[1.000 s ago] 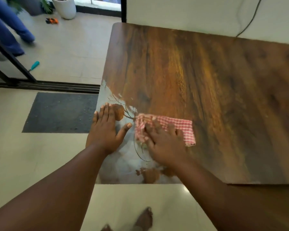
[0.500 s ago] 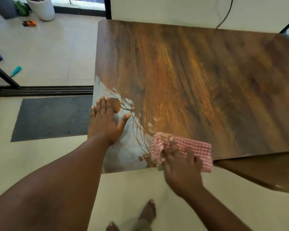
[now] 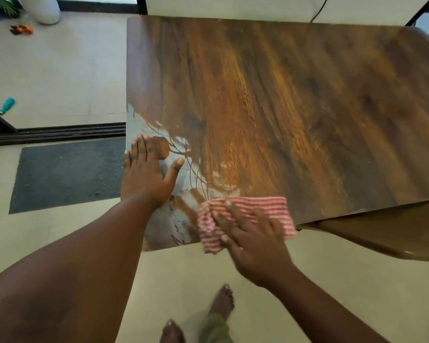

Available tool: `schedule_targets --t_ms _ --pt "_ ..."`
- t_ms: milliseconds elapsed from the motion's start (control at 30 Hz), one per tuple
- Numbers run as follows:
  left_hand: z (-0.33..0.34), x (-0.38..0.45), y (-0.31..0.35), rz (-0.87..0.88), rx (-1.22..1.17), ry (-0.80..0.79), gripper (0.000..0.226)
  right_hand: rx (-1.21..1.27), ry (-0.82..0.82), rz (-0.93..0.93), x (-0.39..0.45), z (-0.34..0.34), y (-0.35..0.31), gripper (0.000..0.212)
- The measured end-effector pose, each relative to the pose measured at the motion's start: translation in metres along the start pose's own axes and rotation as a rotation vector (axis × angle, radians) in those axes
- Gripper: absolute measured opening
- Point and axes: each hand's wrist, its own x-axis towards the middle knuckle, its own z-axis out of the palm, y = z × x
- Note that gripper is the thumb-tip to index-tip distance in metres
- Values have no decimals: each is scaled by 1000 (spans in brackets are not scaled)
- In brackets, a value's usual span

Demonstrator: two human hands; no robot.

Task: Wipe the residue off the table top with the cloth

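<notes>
Fingers of your right hand (image 3: 254, 240) lie spread flat on the cloth (image 3: 268, 206), gripping nothing, at the table top's (image 3: 307, 107) near edge. Your left hand (image 3: 146, 177) rests open-palmed at its near-left corner beside the residue (image 3: 169, 224).

The cloth (image 3: 248, 219) lies on the near edge of the table top (image 3: 282, 95), partly hanging over it. The right hand (image 3: 253, 241) lies on the cloth. The residue (image 3: 169, 214) is just left of it. The left hand (image 3: 146, 177) lies flat at the table's left edge.

Daylit, glossy table top (image 3: 282, 95) glare, motion-blurred
</notes>
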Motion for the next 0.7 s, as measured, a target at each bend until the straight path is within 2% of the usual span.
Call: schedule_targets --t_ms 133,300,400,533,700 --pt "0 0 1 -6 6 5 94 11 -18 287 2 -22 75 43" --pt "2 0 -1 -10 18 1 96 -20 -39 414 48 -31 61 51" --pt "2 0 -1 -11 4 -4 96 -3 -79 311 42 -23 30 53" --pt "1 -1 1 -21 -9 -10 97 -34 -109 -1 11 -9 -20 59" --pt "-2 -1 1 -33 -45 -18 94 -53 -90 -153 27 -22 6 49"
